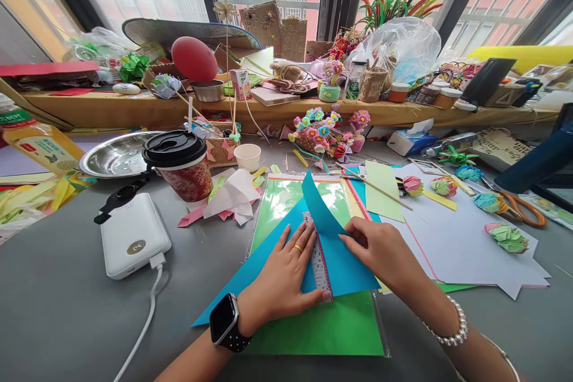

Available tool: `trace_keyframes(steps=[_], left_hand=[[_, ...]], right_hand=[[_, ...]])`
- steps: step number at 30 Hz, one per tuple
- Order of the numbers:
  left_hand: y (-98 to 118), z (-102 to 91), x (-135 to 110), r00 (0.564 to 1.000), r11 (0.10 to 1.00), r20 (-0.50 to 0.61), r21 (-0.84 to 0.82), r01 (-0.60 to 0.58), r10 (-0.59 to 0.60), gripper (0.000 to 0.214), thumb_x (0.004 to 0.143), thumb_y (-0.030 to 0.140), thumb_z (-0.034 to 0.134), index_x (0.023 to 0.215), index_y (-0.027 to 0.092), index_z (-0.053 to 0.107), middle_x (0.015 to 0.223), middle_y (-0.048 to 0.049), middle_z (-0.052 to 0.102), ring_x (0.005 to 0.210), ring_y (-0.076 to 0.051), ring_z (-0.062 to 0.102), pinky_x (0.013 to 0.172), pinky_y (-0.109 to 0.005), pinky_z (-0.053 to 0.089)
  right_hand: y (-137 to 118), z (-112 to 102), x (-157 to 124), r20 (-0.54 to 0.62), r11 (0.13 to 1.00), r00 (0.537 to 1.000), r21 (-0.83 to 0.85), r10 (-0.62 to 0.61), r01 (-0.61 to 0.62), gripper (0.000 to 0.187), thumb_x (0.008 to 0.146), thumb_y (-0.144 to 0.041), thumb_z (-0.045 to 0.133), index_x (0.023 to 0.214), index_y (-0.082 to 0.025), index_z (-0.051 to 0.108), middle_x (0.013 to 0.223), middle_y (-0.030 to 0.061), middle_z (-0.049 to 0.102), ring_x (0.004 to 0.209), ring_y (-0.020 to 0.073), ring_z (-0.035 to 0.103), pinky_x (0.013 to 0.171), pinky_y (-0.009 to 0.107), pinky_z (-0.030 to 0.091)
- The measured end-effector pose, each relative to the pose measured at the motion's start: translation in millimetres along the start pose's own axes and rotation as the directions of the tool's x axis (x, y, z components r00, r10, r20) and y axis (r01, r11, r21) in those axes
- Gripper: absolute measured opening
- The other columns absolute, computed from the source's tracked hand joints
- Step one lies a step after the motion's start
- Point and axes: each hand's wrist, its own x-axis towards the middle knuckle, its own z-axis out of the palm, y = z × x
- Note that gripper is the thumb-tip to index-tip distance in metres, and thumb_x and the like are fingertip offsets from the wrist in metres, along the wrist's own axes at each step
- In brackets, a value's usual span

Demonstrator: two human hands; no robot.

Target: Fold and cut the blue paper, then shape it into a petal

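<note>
A sheet of blue paper (347, 265) lies over a plastic-wrapped pack of green paper (317, 331). My left hand (284, 277) rests flat on it, fingers stretched out and thumb apart, holding down a clear ruler (320, 265) with a pink edge. Along the ruler's right side the blue paper bends upward, its far corner standing off the pack. My right hand (380, 245) pinches the right edge of this raised part between thumb and fingers. Part of the ruler is hidden beneath my left hand.
Left of the pack are a white power bank (134, 236) with a cable, a lidded cup (181, 167) and crumpled paper scraps (233, 197). On the right, white sheets (430, 233) carry several folded paper buds (505, 237) near orange-handled scissors (523, 209). A cluttered ledge (170, 107) runs behind.
</note>
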Motion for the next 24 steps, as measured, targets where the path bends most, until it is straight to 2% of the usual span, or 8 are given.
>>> trace_keyframes(steps=[15, 19, 24], left_hand=[[-1, 0.3, 0, 1.0, 1.0, -0.027, 0.009, -0.015, 0.015, 0.085, 0.075, 0.065, 0.031, 0.137, 0.012, 0.01, 0.143, -0.0114, 0.011, 0.13, -0.028, 0.008, 0.106, -0.045, 0.007], [-2, 1.6, -1, 0.999, 1.0, -0.025, 0.015, -0.02, 0.02, 0.086, 0.074, 0.066, 0.03, 0.136, 0.01, 0.011, 0.143, -0.0131, 0.014, 0.13, -0.028, 0.009, 0.106, -0.045, 0.008], [-2, 3.0, -1, 0.999, 1.0, -0.042, 0.003, -0.016, 0.016, 0.086, 0.073, 0.067, 0.031, 0.134, 0.008, 0.021, 0.137, -0.0166, 0.03, 0.129, -0.029, 0.017, 0.106, -0.046, 0.01]], right_hand=[[-5, 3, -1, -0.036, 0.996, 0.997, -0.055, -0.069, 0.067, 0.011, 0.076, -0.022, 0.048, 0.068, -0.02, 0.055, 0.06, 0.0003, 0.063, 0.053, 0.0145, 0.056, 0.05, 0.023, 0.035], [-11, 7, -5, -0.041, 0.971, 0.985, -0.181, -0.167, 0.157, 0.012, 0.078, -0.018, 0.047, 0.07, -0.019, 0.055, 0.062, 0.001, 0.063, 0.053, 0.0148, 0.057, 0.048, 0.023, 0.032], [-23, 13, -11, -0.073, 0.886, 0.947, -0.381, -0.313, 0.264, 0.018, 0.074, -0.006, 0.046, 0.062, -0.018, 0.053, 0.055, 0.0017, 0.059, 0.048, 0.0144, 0.054, 0.043, 0.024, 0.024]])
